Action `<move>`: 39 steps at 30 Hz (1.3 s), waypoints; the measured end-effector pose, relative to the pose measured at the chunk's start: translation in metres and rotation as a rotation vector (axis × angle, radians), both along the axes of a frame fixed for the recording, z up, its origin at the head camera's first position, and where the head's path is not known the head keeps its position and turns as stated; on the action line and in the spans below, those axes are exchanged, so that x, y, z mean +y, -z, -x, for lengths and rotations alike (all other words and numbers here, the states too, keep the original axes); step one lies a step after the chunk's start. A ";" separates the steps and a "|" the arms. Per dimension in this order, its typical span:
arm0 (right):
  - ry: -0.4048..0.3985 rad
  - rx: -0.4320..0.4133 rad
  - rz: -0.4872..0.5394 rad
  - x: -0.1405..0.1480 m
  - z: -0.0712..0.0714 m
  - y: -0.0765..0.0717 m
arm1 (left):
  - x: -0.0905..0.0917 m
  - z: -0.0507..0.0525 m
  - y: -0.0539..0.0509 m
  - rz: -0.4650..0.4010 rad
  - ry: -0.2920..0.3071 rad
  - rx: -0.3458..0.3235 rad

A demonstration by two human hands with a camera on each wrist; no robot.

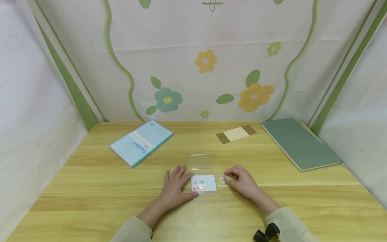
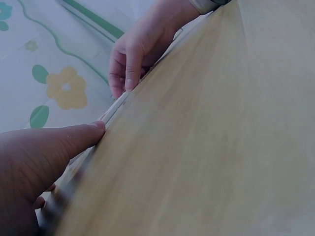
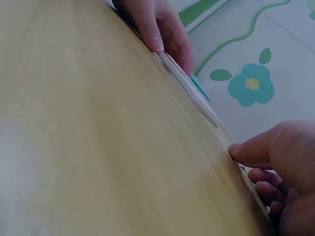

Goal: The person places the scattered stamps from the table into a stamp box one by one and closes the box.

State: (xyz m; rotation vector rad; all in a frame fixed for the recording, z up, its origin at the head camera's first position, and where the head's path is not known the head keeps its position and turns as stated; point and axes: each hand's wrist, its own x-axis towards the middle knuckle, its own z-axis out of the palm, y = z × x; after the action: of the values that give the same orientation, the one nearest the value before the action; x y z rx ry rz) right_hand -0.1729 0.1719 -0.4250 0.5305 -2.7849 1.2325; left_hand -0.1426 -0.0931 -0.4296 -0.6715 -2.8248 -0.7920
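Note:
A white card [image 1: 208, 181] with small print and a reddish patch lies on a clear plastic piece; a clear rectangular piece [image 1: 201, 162] is just beyond it. My left hand [image 1: 174, 192] is spread on the table, thumb and index fingertips touching the card's left corners. To the right of the card, my right hand [image 1: 244, 182] pinches the edge of a small square piece [image 1: 222, 178] with a dark round mark. In the right wrist view, the left thumb rests at the edge of the white card [image 3: 179, 78], and the right hand's [image 3: 290, 167] other fingers are curled.
A light blue notebook [image 1: 142, 143] lies at the back left, and a dark green notebook [image 1: 299, 144] at the back right. Between them is a brown and cream strip [image 1: 236, 134]. A flowered cloth [image 1: 187, 77] hangs behind the wooden table [image 1: 105, 201].

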 end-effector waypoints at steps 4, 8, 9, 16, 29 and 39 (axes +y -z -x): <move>-0.003 0.015 -0.005 -0.002 -0.001 -0.001 | 0.000 0.001 0.000 0.006 -0.004 -0.007; 0.000 0.015 -0.027 -0.003 -0.001 -0.002 | 0.000 0.000 0.000 0.007 -0.006 -0.008; 0.000 0.015 -0.032 -0.003 -0.001 -0.002 | 0.000 0.000 0.000 0.007 -0.006 -0.008; 0.000 0.038 -0.039 -0.003 -0.002 -0.001 | 0.000 0.000 0.000 0.006 -0.007 -0.010; -0.058 0.071 0.002 -0.002 -0.003 0.003 | 0.000 -0.002 -0.001 0.004 -0.002 -0.018; -0.069 0.054 0.000 -0.003 -0.002 0.002 | -0.001 -0.002 -0.001 0.003 -0.003 -0.020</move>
State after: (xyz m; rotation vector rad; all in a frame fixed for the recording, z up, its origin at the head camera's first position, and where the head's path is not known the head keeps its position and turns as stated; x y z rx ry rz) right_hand -0.1706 0.1687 -0.4274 0.6555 -2.7437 1.2113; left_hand -0.1409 -0.0936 -0.4288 -0.6632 -2.8448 -0.7989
